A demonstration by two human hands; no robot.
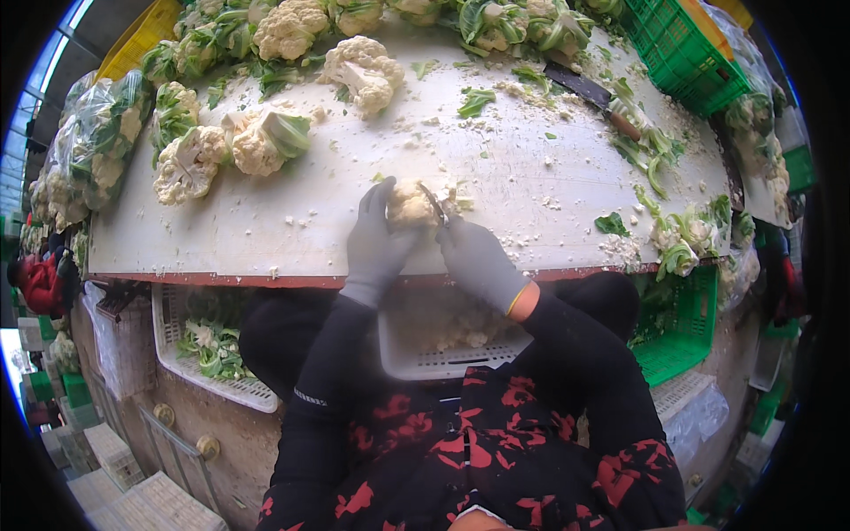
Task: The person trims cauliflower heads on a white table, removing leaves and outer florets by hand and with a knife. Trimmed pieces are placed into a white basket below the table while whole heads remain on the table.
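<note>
Grey work gloves cover both hands. My left hand (380,240) grips a trimmed piece of cauliflower (408,204) from its left side, just above the near part of the white table top (319,232). In my right hand (479,255) is a small knife (433,202), its dark curved blade against the right side of that piece. The handle is hidden by my fingers. Pale cauliflower scraps (458,199) show just beyond the blade. Below the table edge, a white plastic crate (451,365) between my knees holds cut florets (468,328).
Cauliflower heads (290,28) line the far edge; cut pieces (192,164) lie at left. A cleaver (578,85) rests far right by a green crate (687,56). Leafy trimmings (684,239) sit at the right corner. Bagged cauliflower (93,146) stands left. A person in red (43,282) is farther left.
</note>
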